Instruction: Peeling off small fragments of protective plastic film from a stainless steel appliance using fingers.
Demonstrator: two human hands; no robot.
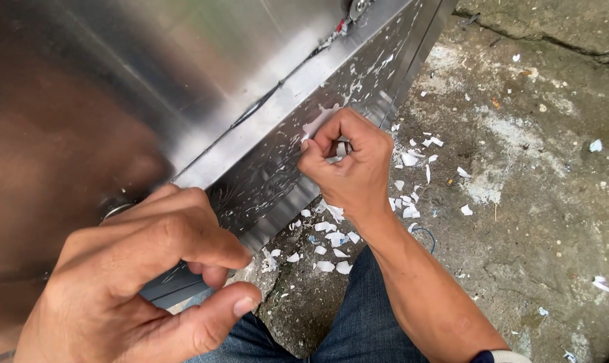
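1. Closest to the camera, the left hand (143,269) is hovering in front of the steel cabinet (183,87), its thumb and forefinger curling toward each other with a small gap left between them; it is holding nothing that can be seen.
2. Farther out, the right hand (348,165) is pressing against the cabinet's lower front panel (277,175), where patches of white protective film (318,121) are clinging to the metal.
3. Its fingers (331,131) are bunching tightly together, pinching at the edge of a white patch; something small and pale is showing inside the fist, but whether it is a tool or a peeled scrap cannot be told.
4. Judging by the look of it, the film is thin, light and brittle, tearing off in flakes rather than in one sheet, so a lifted edge is the best place to take hold; the steel under it is stiff and smooth.
5. White film scraps (331,249) are lying scattered on the concrete floor (533,202) just below the panel and beside the person's jeans-clad knee (358,323).
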